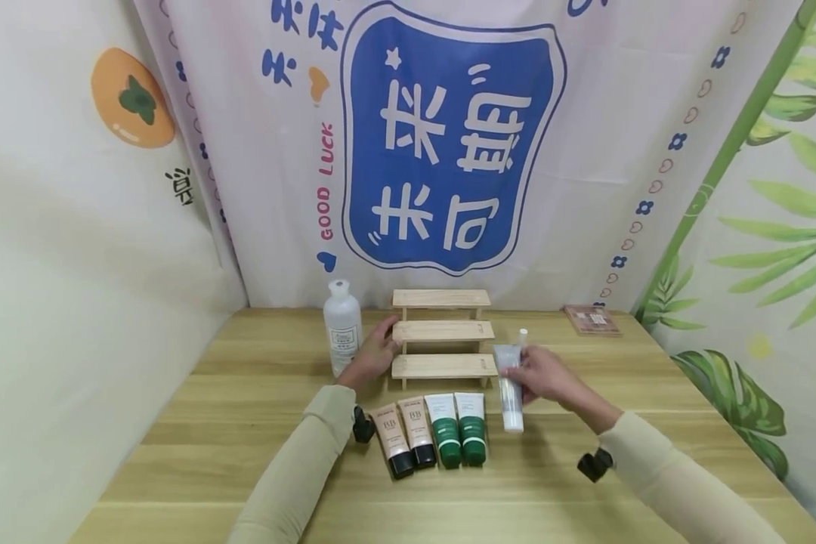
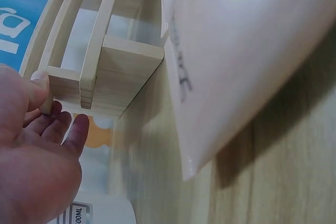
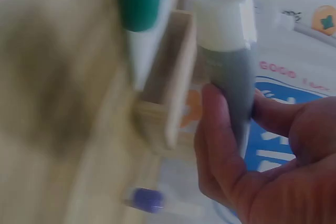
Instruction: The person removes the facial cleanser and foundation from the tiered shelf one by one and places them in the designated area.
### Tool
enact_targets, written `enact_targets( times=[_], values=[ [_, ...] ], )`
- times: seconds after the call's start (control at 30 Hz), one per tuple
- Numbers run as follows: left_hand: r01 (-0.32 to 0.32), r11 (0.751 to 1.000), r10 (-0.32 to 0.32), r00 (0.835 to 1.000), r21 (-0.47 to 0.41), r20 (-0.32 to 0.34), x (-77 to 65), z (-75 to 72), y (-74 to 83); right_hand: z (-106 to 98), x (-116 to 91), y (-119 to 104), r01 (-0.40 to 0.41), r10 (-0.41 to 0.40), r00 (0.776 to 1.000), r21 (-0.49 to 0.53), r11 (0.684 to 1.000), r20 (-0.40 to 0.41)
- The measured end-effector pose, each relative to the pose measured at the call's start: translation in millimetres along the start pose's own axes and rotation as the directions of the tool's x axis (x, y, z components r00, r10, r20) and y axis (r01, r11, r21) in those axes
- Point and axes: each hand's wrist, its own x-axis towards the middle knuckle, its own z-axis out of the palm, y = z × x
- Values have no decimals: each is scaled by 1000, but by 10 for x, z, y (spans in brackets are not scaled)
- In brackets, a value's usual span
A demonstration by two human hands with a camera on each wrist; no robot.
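Note:
A three-tier wooden stand [image 1: 443, 331] is at the back of the table. At its left end is my left hand [image 1: 379, 349]; in the left wrist view that hand [image 2: 39, 135] pinches the end of a step, thumb on top and fingers below. My right hand [image 1: 547, 374] holds a silver-grey tube [image 1: 511, 389] upright, white cap downward, just right of the lowest step. In the right wrist view, fingers and thumb of the hand [image 3: 273, 156] close around the tube [image 3: 228, 72]. Two beige BB tubes [image 1: 403, 438] and two green-and-white tubes [image 1: 458, 431] lie before the stand.
Left of the stand stands a large translucent bottle [image 1: 343, 329], close to my left forearm. A small white-topped item [image 1: 523, 334] shows partly behind my right hand. A pinkish flat square case [image 1: 592, 320] lies at the back right corner. Printed cloth [image 1: 585, 151] hangs behind the table.

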Motion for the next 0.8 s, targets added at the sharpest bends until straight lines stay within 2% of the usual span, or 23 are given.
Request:
enact_targets(
  times=[0.13, 0.33, 0.53, 0.8],
  values=[
    [-5, 1000, 5, 1000, -10, -8, -14, -43, -22, 227, -66, 228, -84, 84, 996, -90, 992, 5],
    [-21, 999, 21, 1000, -36, -4, -23, -76, -45, 470, -38, 326, -106, 108, 994, -189, 976, -1],
    [-4, 999, 4, 1000, -44, 1, -23, -56, -63, 559, -35, 372, -107, 112, 994, -174, 979, 20],
    [16, 1000, -17, 1000, -15, -14, -33, -20, -67, 576, -16, 438, -107, 115, 993, -230, 967, 22]
  ],
)
